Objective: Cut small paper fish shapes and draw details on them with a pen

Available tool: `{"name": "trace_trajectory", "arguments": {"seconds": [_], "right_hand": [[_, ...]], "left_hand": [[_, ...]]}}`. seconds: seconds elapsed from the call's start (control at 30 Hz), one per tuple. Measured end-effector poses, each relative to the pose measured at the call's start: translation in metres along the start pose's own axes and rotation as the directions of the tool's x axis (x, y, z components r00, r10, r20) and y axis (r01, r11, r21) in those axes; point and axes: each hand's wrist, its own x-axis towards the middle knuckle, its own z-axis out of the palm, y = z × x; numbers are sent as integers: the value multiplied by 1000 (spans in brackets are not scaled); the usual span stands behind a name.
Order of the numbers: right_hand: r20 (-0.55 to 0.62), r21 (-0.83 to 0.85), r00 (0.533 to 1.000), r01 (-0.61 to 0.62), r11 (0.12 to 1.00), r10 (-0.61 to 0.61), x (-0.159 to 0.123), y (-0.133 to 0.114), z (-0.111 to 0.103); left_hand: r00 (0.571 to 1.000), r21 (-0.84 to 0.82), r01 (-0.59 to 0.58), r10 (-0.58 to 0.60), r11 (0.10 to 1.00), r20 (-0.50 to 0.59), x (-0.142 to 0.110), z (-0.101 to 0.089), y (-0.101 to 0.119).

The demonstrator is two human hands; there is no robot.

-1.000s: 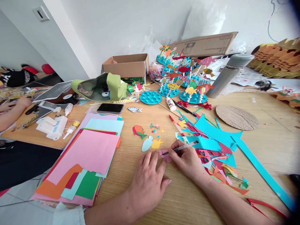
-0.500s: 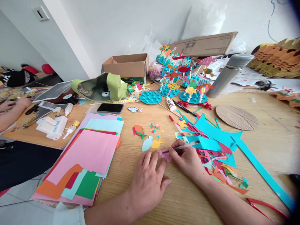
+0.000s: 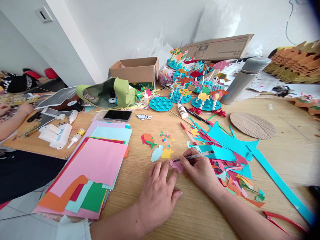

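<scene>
**Right hand [image 3: 200, 174] holds pen [image 3: 197, 155] to pink paper cutout [image 3: 177, 166]**

The right hand is closed around the slim pen, whose long axis runs nearly level across the view, its tip pointing left onto the cutout's upper edge. The cutout lies just left of the right hand's fingers on the wooden counter [image 3: 287, 160]. The left hand [image 3: 157, 196] is open, its fingers spread flat just below and left of the cutout, so the right hand is the nearer. Ahead of the left hand lie a pale blue paper cutout [image 3: 157, 153] and a yellow paper cutout [image 3: 167, 152]. Right of the right hand, teal and red paper scraps [image 3: 225, 168] lie piled.
</scene>
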Motion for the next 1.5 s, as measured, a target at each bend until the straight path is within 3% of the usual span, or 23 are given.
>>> {"name": "trace_trajectory", "arguments": {"seconds": [1.5], "right_hand": [[-5,0,1000,12,1000,-12,0,0,0]], "left_hand": [[1000,-1,-4,4,1000,-2,0,0,0]]}}
